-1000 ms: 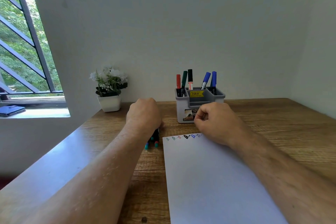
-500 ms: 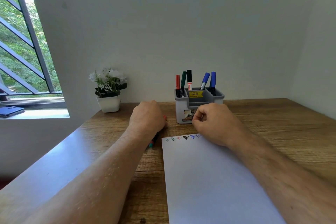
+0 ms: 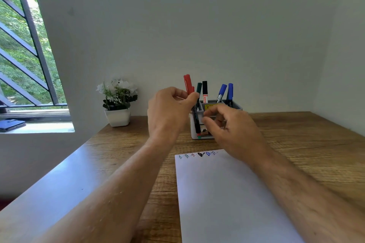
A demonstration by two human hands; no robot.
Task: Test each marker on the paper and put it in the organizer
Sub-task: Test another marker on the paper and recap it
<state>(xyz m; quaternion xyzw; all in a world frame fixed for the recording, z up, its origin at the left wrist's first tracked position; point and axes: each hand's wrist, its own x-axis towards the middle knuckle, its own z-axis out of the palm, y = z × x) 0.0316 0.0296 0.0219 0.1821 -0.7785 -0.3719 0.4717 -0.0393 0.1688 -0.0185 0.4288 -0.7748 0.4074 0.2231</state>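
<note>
My left hand (image 3: pixel 167 112) is raised in front of the grey organizer (image 3: pixel 236 105) and grips a dark marker with a red cap (image 3: pixel 188 85), held nearly upright. Its lower end (image 3: pixel 198 134) shows red and teal; I cannot tell whether a second marker is held with it. My right hand (image 3: pixel 231 130) hovers just right of the barrel with half-curled fingers holding nothing. In the organizer stand a green marker (image 3: pixel 199 88), a black one (image 3: pixel 204 89) and two blue ones (image 3: pixel 222 89). The white paper (image 3: pixel 227 193) lies in front, with several coloured scribbles (image 3: pixel 199 154) along its top edge.
A white pot of white flowers (image 3: pixel 118 104) stands at the back left of the wooden desk (image 3: pixel 306 144). A window with dark bars is at the left, with a dark flat object (image 3: pixel 11 124) on its sill. Walls close off the back and right.
My left hand has risen off the desk with the red-capped marker, which now stands upright. My right hand has lifted from the paper's top edge and loosened its fingers beside the marker.
</note>
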